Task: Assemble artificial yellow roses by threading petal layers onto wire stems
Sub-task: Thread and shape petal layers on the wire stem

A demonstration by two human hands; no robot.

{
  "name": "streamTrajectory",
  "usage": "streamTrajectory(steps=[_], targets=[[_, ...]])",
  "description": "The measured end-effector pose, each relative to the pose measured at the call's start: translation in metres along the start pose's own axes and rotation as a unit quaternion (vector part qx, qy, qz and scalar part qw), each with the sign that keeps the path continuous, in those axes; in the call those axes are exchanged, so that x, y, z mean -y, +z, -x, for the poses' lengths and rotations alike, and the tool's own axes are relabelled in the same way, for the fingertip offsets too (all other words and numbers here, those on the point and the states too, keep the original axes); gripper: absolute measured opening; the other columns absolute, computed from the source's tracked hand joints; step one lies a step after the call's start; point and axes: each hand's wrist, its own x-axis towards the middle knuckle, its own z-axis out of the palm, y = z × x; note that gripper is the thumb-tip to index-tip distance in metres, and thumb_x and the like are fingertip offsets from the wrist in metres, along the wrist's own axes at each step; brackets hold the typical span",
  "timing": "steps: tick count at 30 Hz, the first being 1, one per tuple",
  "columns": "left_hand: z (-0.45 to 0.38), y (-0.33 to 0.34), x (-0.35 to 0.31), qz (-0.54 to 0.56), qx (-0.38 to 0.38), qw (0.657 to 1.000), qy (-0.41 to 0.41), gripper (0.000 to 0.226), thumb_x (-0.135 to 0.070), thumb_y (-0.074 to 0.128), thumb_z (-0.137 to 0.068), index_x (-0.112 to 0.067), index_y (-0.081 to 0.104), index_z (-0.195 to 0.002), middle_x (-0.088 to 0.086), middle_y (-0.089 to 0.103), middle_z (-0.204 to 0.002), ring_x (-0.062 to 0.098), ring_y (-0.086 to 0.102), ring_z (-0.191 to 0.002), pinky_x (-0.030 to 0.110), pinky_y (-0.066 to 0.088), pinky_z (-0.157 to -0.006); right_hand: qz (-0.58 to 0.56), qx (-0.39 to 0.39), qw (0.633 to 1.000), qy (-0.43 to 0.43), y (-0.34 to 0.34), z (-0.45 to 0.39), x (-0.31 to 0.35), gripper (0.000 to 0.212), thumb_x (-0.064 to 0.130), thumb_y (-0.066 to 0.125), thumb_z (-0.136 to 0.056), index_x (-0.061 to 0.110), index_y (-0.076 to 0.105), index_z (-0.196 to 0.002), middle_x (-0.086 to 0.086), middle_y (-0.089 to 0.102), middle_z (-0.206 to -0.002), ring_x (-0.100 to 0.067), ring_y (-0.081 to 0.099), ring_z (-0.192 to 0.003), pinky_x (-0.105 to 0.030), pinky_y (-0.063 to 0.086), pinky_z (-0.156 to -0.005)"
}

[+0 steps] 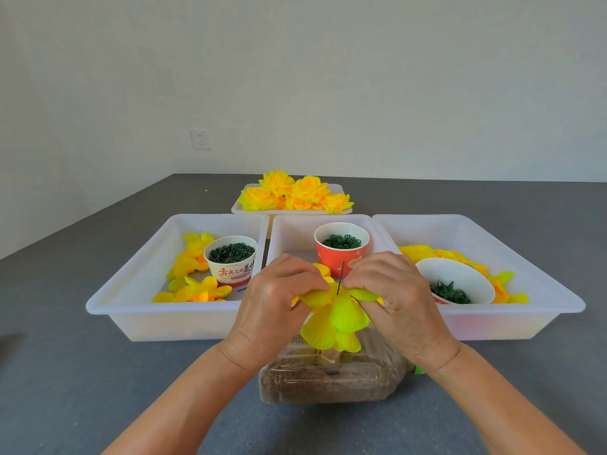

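Two hands, the left hand (279,290) and right hand (391,290), pinch a yellow petal layer (341,315) flat, so the wire stem (340,279) passes through its middle.

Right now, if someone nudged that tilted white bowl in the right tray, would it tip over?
Probably it would shift easily: the white bowl already leans on loose yellow petals, and holds only a few green pieces, so it looks light.

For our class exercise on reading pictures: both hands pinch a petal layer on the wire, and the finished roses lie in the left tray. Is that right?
Not quite. The head view shows the finished roses in the far tray, behind the middle one. The rest holds: the left hand and right hand pinch the petal layer on the wire.
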Motion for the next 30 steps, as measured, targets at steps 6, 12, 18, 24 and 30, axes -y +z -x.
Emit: streamTrajectory(steps=[6, 12, 18, 24, 30], targets=[[0.0027, -0.0007, -0.0003, -0.009, 0.018, 1.000, 0.007, 0.010, -0.005, 0.073, -0.069, -0.006, 0.074, -0.078, 0.003, 0.068, -0.083, 0.021, 0.062, -0.076, 0.030, 0.049, -0.068, -0.015, 0.005, 1.000, -0.006, -0.0031, 0.0013, 0.0017, 0.002, 0.010, 0.071, -0.074, 0.011, 0.072, -0.076, 0.002, 0.069, -0.080, -0.025, 0.063, -0.081, -0.037, 0.041, -0.071], [0.0032, 0.0008, 0.0018, -0.028, 0.035, 0.999, 0.025, 0.005, -0.003, 0.072, -0.073, -0.006, 0.073, -0.077, 0.003, 0.068, -0.082, 0.023, 0.061, -0.074, 0.034, 0.049, -0.064, -0.013, 0.016, 1.000, -0.023, -0.0024, 0.0019, 0.0045, 0.001, 0.010, 0.071, -0.075, 0.011, 0.072, -0.075, 0.001, 0.068, -0.079, -0.026, 0.063, -0.082, -0.036, 0.042, -0.072], [0.0055, 0.0007, 0.0039, -0.034, 0.048, 0.998, 0.038, 0.005, -0.006, 0.070, -0.076, -0.006, 0.073, -0.079, 0.004, 0.068, -0.083, 0.025, 0.060, -0.072, 0.034, 0.050, -0.061, -0.005, 0.034, 0.999, -0.035, -0.0027, 0.0044, 0.0051, 0.009, 0.003, 0.072, -0.072, 0.012, 0.071, -0.075, 0.002, 0.068, -0.081, -0.026, 0.062, -0.083, -0.036, 0.043, -0.072], [0.0053, -0.0023, 0.0038, -0.033, 0.067, 0.996, 0.055, 0.006, -0.007, 0.068, -0.079, -0.007, 0.074, -0.080, 0.004, 0.068, -0.084, 0.026, 0.060, -0.072, 0.035, 0.050, -0.062, 0.003, 0.053, 0.998, -0.034, -0.0027, 0.0068, 0.0036, 0.017, -0.001, 0.077, -0.068, 0.012, 0.071, -0.076, 0.001, 0.067, -0.082, -0.026, 0.062, -0.084, -0.037, 0.042, -0.073], [0.0065, -0.0035, 0.0038, -0.044, 0.087, 0.993, 0.060, 0.024, 0.013, 0.074, -0.066, -0.006, 0.074, -0.080, 0.006, 0.068, -0.084, 0.028, 0.061, -0.073, 0.034, 0.051, -0.062, 0.006, 0.061, 0.998, -0.032, -0.0034, 0.0080, 0.0042, 0.010, 0.003, 0.072, -0.072, 0.012, 0.072, -0.077, 0.001, 0.068, -0.082, -0.027, 0.062, -0.084, -0.037, 0.043, -0.075]])
